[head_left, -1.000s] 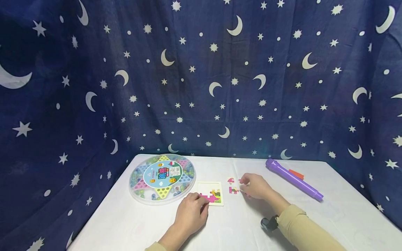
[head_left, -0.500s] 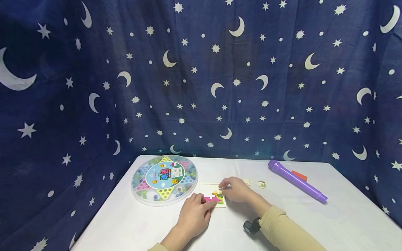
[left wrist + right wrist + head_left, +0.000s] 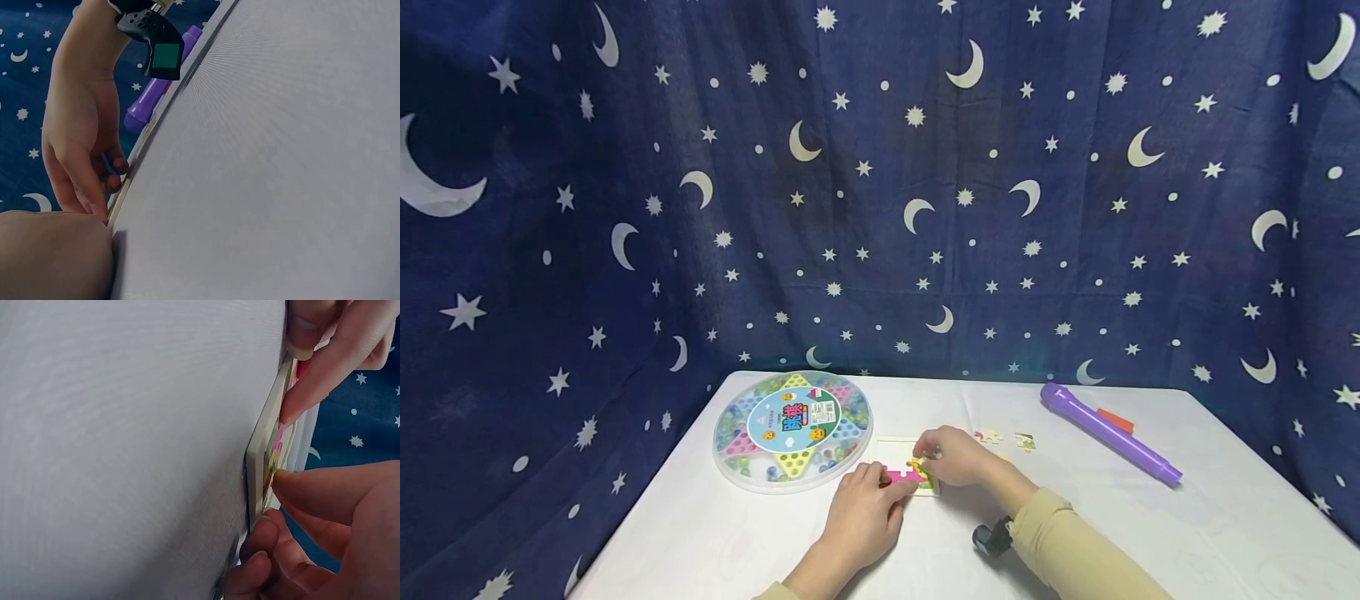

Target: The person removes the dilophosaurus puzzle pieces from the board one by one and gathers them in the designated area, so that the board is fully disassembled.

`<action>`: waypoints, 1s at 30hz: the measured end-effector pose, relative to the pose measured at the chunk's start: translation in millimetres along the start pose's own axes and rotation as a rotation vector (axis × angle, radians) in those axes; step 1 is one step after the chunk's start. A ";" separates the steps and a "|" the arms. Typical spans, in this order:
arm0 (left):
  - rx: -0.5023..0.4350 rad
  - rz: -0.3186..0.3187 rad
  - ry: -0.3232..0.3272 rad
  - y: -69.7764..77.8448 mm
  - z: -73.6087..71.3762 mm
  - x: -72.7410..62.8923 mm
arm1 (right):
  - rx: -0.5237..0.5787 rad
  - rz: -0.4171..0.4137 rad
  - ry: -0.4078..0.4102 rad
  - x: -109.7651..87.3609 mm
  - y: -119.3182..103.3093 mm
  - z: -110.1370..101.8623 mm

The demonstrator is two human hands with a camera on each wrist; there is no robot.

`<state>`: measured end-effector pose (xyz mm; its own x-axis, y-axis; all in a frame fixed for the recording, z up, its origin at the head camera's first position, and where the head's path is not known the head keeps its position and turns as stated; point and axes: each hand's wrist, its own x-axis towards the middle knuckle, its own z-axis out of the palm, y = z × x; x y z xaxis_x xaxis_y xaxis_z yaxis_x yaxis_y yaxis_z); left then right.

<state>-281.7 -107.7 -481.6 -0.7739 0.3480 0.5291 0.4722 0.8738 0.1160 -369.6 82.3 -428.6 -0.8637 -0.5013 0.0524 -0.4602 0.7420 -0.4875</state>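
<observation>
A small jigsaw puzzle in a pale frame [image 3: 895,439] lies flat on the white table. My left hand [image 3: 859,517] holds its near left side, thumb at the frame's edge and index finger lying on the pink pieces [image 3: 901,477]. At the puzzle's right side, my right hand [image 3: 958,457] pinches a puzzle piece [image 3: 270,474], mostly hidden by the fingers; the thumb touches the printed surface and the other fingers curl beside the frame. Loose puzzle pieces [image 3: 988,436] lie just behind the right hand, and a greenish puzzle piece [image 3: 1025,441] is farther right.
A round, clear-lidded Chinese checkers set [image 3: 793,433] with coloured marbles lies at the back left. On the right are a long purple rod [image 3: 1108,433] with a rounded end and an orange block [image 3: 1116,419]. A dark blue moon-and-star curtain [image 3: 880,208] hangs behind the table.
My right hand has moved left from the loose pieces to the puzzle's right side, then slightly lower onto it. My left hand stays at the frame, its index finger now stretched over the pink pieces.
</observation>
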 end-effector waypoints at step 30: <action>0.013 -0.024 -0.011 1.7 0.9 0.9 | 0.034 0.034 -0.025 0.0 -0.5 -4.1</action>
<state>-282.0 -105.6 -481.7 -0.7894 0.3304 0.5173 0.4480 0.8863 0.1176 -370.2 83.7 -424.7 -0.8729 -0.4877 0.0137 -0.4235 0.7434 -0.5178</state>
